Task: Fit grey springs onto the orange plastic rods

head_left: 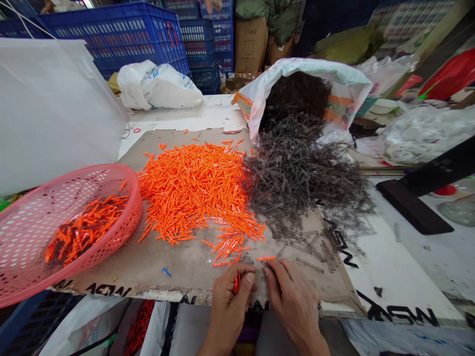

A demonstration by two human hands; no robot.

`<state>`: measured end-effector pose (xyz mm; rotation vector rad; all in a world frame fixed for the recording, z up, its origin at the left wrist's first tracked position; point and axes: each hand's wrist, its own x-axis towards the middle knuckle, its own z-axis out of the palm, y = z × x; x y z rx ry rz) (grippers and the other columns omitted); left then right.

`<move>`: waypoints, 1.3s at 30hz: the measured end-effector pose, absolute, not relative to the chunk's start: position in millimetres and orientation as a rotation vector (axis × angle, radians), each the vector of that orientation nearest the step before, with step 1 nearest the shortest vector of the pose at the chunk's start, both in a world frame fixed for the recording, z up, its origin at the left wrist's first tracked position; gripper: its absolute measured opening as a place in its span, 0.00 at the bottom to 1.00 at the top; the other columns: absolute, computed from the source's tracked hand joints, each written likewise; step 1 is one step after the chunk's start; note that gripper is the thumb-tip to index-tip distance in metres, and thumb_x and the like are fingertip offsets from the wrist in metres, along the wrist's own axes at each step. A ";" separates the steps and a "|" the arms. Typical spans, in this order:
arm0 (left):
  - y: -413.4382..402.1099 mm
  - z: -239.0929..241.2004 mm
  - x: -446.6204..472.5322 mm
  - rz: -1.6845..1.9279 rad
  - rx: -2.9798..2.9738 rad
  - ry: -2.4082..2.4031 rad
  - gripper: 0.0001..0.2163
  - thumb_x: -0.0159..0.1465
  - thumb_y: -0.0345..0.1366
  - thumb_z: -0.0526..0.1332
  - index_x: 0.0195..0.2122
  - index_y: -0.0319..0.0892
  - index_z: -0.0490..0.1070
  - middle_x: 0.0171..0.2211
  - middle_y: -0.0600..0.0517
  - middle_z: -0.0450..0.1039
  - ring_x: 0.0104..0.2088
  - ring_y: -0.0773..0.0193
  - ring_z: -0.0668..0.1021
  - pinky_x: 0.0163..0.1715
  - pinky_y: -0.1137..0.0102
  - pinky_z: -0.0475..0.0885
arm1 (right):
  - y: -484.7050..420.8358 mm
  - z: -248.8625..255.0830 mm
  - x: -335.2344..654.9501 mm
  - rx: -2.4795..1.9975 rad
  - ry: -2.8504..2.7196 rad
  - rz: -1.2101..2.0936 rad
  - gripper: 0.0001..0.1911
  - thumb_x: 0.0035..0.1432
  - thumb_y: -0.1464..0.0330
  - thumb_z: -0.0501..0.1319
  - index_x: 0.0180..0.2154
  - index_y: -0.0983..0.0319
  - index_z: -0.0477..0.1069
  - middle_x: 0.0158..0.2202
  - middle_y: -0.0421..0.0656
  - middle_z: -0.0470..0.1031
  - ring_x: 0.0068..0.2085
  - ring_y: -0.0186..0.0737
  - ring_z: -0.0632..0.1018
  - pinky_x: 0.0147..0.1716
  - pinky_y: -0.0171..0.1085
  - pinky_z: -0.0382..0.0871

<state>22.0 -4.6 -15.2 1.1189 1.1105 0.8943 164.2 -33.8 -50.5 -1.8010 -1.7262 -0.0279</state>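
Observation:
My left hand is closed around several small orange plastic pieces, part of which shows between thumb and fingers. Beside it, my right hand has its thumb and index finger together at the board's front edge; what they pinch is hidden. Just beyond these fingertips lies a single orange piece. A heap of orange plastic pieces spreads across the board ahead. To its right is a tangled pile of dark coil springs, with loose springs near my right hand.
At left stands a pink perforated basket with orange pieces and dark springs inside. A white sack spills springs at the back. A black metal stand is at right. Blue crates are stacked behind. Another person's hand shows at the top.

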 end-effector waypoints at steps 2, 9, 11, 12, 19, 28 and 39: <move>-4.1 -14.5 22.0 0.894 1.117 1.107 0.12 0.64 0.45 0.59 0.35 0.41 0.74 0.22 0.56 0.65 0.18 0.73 0.63 0.16 0.77 0.57 | -33.8 -50.5 164.1 -1.803 -1.724 -0.031 0.12 0.69 0.65 0.50 0.40 0.59 0.72 0.34 0.43 0.74 0.35 0.41 0.73 0.34 0.37 0.58; -4.9 -14.9 21.9 0.905 1.099 1.090 0.12 0.63 0.45 0.60 0.35 0.41 0.74 0.22 0.56 0.66 0.17 0.73 0.63 0.16 0.77 0.57 | -33.5 -50.8 164.8 -1.793 -1.727 -0.056 0.13 0.69 0.65 0.50 0.40 0.59 0.72 0.34 0.44 0.74 0.34 0.41 0.73 0.33 0.37 0.58; -5.4 -15.3 21.9 0.903 1.098 1.090 0.12 0.63 0.45 0.60 0.36 0.41 0.74 0.22 0.56 0.66 0.17 0.73 0.62 0.16 0.77 0.57 | -33.4 -50.4 164.8 -1.799 -1.724 -0.054 0.13 0.69 0.65 0.50 0.40 0.59 0.72 0.34 0.44 0.75 0.35 0.41 0.73 0.33 0.37 0.59; -5.4 -15.4 21.9 0.900 1.099 1.089 0.12 0.63 0.45 0.60 0.36 0.41 0.74 0.21 0.57 0.65 0.17 0.73 0.62 0.16 0.77 0.57 | -33.3 -50.0 164.7 -1.802 -1.723 -0.054 0.13 0.69 0.65 0.50 0.40 0.59 0.72 0.34 0.43 0.75 0.35 0.41 0.73 0.33 0.37 0.59; -4.1 -14.9 22.1 0.893 1.117 1.097 0.12 0.64 0.45 0.60 0.35 0.41 0.73 0.22 0.57 0.65 0.18 0.73 0.62 0.17 0.77 0.57 | -32.5 -48.3 163.8 -1.798 -1.727 -0.074 0.14 0.70 0.64 0.49 0.40 0.59 0.72 0.34 0.44 0.75 0.34 0.41 0.74 0.34 0.36 0.59; -5.1 -13.0 22.5 0.901 1.104 1.110 0.12 0.63 0.44 0.60 0.35 0.41 0.74 0.22 0.56 0.66 0.17 0.73 0.63 0.16 0.77 0.57 | -33.0 -48.9 164.7 -1.805 -1.756 -0.082 0.14 0.69 0.64 0.50 0.41 0.59 0.72 0.34 0.44 0.75 0.35 0.41 0.75 0.33 0.37 0.60; -3.5 -11.1 24.0 0.958 0.913 1.097 0.14 0.61 0.47 0.63 0.33 0.39 0.73 0.22 0.56 0.67 0.17 0.76 0.61 0.16 0.78 0.53 | -41.6 -44.2 177.2 -1.661 -1.377 0.220 0.11 0.68 0.63 0.53 0.39 0.59 0.72 0.33 0.42 0.78 0.33 0.38 0.78 0.31 0.33 0.70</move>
